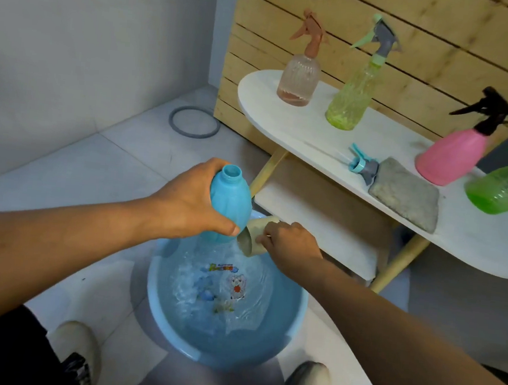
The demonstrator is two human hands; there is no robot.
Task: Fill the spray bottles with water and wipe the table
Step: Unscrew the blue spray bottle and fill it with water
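My left hand (195, 201) grips an open blue bottle (230, 202), upright and without its spray head, just above a blue basin (284, 327) of water on the floor. My right hand (291, 244) holds a small beige cup (253, 235) tilted at the basin's far edge, beside the bottle. On the white table (313, 136) lie the blue-grey spray head (362, 165) and a grey cloth (406, 193). A peach spray bottle (298, 73), a yellow-green one (353, 90), a pink one (456, 151) and a green one (505, 186) stand there too.
The table has a lower shelf (321, 216) and yellow legs, set against a wooden slat wall (413, 37). A grey ring (194, 122) lies on the tiled floor near the corner. My shoes (75, 358) flank the basin.
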